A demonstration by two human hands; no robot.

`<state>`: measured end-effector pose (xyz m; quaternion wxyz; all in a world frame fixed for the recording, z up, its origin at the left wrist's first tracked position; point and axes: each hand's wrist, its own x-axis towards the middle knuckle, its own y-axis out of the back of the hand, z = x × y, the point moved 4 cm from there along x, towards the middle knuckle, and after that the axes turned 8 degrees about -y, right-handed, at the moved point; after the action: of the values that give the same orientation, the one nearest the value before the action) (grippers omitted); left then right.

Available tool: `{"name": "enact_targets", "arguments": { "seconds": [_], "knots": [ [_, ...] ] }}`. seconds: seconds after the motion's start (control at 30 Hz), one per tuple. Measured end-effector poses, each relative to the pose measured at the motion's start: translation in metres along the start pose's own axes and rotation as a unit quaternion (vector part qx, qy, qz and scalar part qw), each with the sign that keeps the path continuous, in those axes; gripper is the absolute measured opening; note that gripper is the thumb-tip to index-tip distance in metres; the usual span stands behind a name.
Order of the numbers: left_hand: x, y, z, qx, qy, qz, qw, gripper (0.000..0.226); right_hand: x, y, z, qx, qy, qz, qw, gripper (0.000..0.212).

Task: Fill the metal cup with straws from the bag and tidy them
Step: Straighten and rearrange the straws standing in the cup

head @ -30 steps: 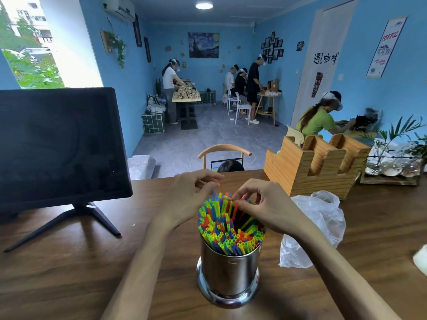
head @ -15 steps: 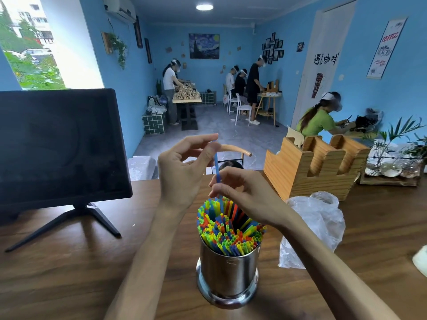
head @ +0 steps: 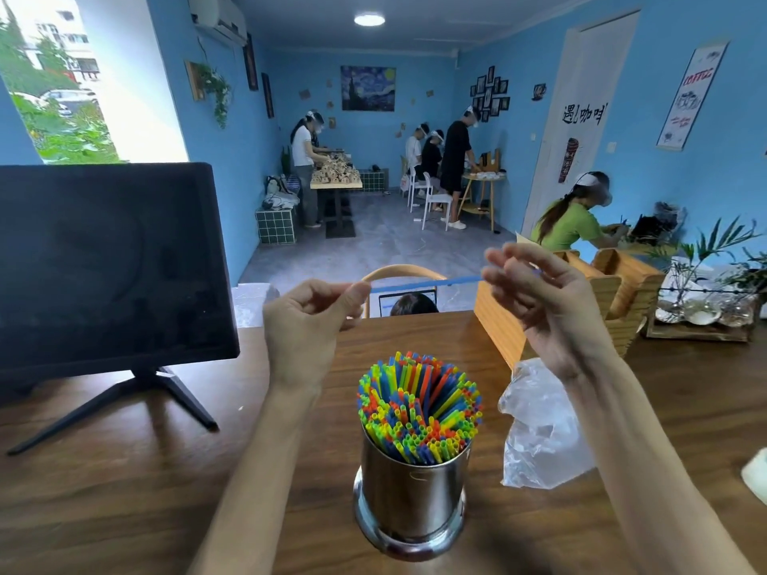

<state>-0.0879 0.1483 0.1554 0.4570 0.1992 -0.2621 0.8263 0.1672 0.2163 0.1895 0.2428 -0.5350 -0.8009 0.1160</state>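
Mid-frame, the left hand (head: 309,315) and right hand (head: 539,300) pinch a blue straw (head: 423,283) level above the crammed metal cup (head: 411,495); forcing it in could buckle it.

Metal cup (head: 411,495) is standing upright on the wood table, shiny steel, packed full with multicolour straws (head: 419,412) fanning out at the top. One blue straw (head: 423,283) is lying horizontal above it. Clear plastic bag (head: 539,437) is sitting crumpled just right of the cup.
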Motion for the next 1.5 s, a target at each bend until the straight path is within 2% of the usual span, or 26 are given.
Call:
{"name": "enact_targets", "arguments": {
  "seconds": [0.1,0.17,0.23,0.37,0.57,0.7,0.9,0.97,1.1,1.3,1.5],
  "knots": [
    [-0.01,-0.007,-0.014,0.069,0.047,-0.147,0.986,0.018,0.003,-0.002,-0.005,0.096,0.002,0.003,0.995,0.019],
    [-0.015,-0.01,-0.022,0.149,0.038,-0.233,0.96,0.025,0.004,-0.002,-0.009,0.03,0.035,0.023,0.999,0.016],
    [-0.016,-0.014,-0.031,0.231,0.028,-0.289,0.928,0.023,0.005,-0.001,-0.011,-0.074,0.085,0.053,0.992,0.014],
    [-0.016,-0.012,-0.044,0.324,0.043,-0.315,0.891,0.021,0.003,-0.007,-0.004,-0.182,0.11,0.059,0.975,0.018],
    [-0.012,-0.012,-0.047,0.366,0.026,-0.325,0.872,0.003,0.002,-0.016,0.012,-0.263,0.128,0.029,0.956,0.017],
    [-0.007,-0.012,-0.047,0.363,0.043,-0.359,0.859,0.012,0.001,-0.015,0.003,-0.282,0.182,0.04,0.941,0.014],
    [-0.002,-0.015,-0.046,0.362,0.066,-0.374,0.851,0.022,-0.003,-0.028,0.016,-0.36,0.185,-0.006,0.914,0.014],
    [-0.001,-0.015,-0.045,0.361,0.073,-0.379,0.849,0.022,-0.004,-0.029,0.018,-0.368,0.194,-0.005,0.909,0.014],
    [0.002,-0.017,-0.041,0.357,0.08,-0.387,0.846,0.007,-0.006,-0.026,0.009,-0.36,0.232,0.014,0.904,0.015],
    [0.01,-0.024,-0.043,0.362,0.088,-0.412,0.832,0.009,-0.01,-0.032,0.006,-0.393,0.261,0.004,0.882,0.018],
    [0.009,-0.026,-0.049,0.334,0.096,-0.422,0.838,0.01,-0.017,-0.04,0.002,-0.355,0.271,-0.011,0.895,0.014]
  ]
}}
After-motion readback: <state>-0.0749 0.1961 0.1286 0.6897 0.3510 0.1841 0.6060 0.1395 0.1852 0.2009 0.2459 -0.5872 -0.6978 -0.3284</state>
